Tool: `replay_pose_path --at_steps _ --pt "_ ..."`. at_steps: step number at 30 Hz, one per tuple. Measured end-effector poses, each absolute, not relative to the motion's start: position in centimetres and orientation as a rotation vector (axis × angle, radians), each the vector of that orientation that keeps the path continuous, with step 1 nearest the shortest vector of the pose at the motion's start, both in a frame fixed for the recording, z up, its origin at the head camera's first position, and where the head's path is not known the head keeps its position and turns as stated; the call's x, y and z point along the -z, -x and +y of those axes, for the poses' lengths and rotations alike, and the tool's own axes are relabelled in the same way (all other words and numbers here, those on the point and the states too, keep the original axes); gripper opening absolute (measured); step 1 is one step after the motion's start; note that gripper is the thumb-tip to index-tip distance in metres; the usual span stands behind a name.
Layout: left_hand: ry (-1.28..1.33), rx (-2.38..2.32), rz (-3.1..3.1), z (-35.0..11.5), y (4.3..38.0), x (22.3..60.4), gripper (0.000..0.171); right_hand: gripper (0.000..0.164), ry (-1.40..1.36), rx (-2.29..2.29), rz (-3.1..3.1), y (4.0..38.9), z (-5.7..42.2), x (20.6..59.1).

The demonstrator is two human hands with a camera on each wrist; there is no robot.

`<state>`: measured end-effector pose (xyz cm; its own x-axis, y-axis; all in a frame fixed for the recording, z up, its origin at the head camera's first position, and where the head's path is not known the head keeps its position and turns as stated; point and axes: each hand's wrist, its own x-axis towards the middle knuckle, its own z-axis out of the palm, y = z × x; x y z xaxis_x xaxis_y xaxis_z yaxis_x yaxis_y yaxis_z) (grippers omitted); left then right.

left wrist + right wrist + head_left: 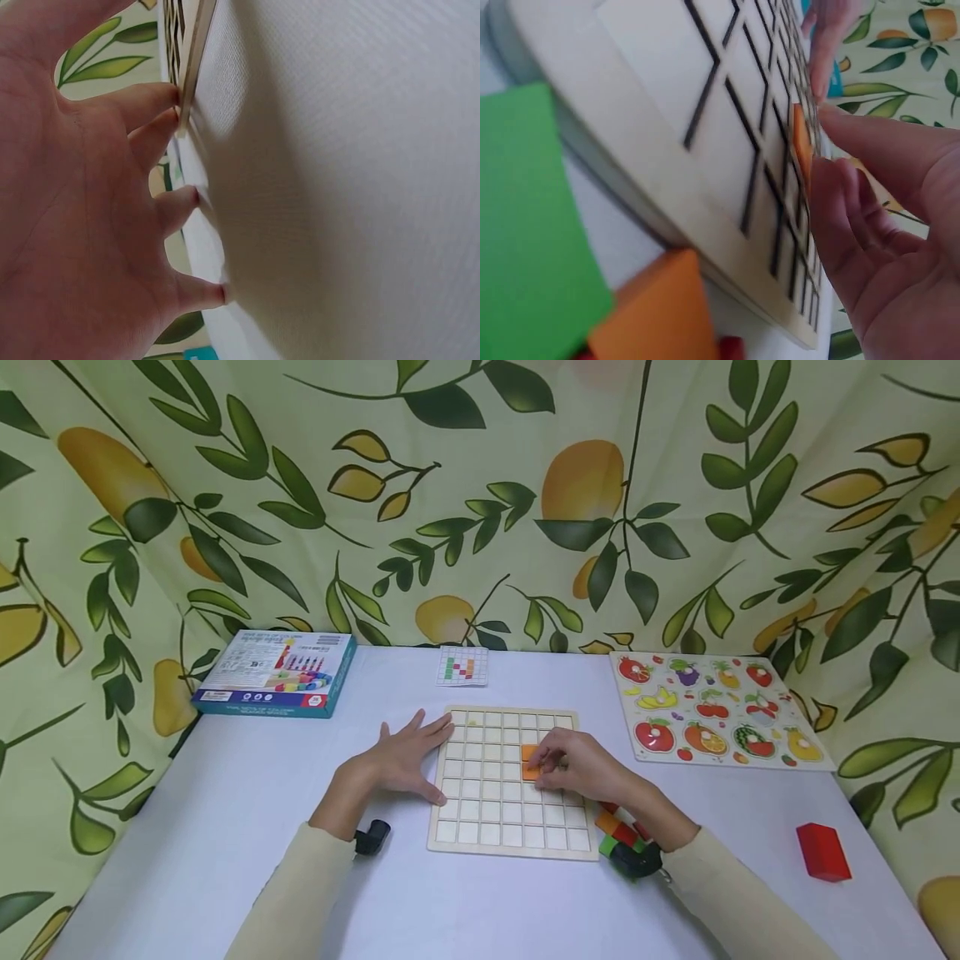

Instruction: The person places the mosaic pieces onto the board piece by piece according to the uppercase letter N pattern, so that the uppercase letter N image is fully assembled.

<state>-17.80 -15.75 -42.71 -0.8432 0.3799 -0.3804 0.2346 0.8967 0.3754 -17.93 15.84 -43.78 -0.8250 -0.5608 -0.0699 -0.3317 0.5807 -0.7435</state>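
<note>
A wooden grid board (513,853) lies on the white table, its square cells pale. My left hand (401,762) is spread at its left edge, with fingertips touching the rim and, in the left wrist view, the lower fingers (180,210) reaching the cloth. Over the board's right half, my right hand (573,764) pinches at an orange block (528,772) set in the grid. In the right wrist view, thumb and fingers bracket the orange block (802,146) low in its cell. Part of the orange area is hidden by my fingers.
Loose green, orange and red blocks (622,833) lie beside the board's lower right corner, under my right wrist. A patterned card (462,667) lies behind the board. A box (273,672) stands back left, a fruit puzzle (705,710) back right, a red block (823,852) far right.
</note>
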Motion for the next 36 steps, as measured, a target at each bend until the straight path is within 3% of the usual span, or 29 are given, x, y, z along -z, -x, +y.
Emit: replay_pose_path --at_steps 16,36 --pt "-0.467 -0.445 2.602 -15.8 17.7 42.7 0.115 0.042 0.742 1.111 2.598 17.4 18.8 40.3" --pt "-0.448 -0.458 2.601 -15.9 17.7 42.8 0.115 0.038 0.631 1.007 2.613 14.4 25.2 40.4"
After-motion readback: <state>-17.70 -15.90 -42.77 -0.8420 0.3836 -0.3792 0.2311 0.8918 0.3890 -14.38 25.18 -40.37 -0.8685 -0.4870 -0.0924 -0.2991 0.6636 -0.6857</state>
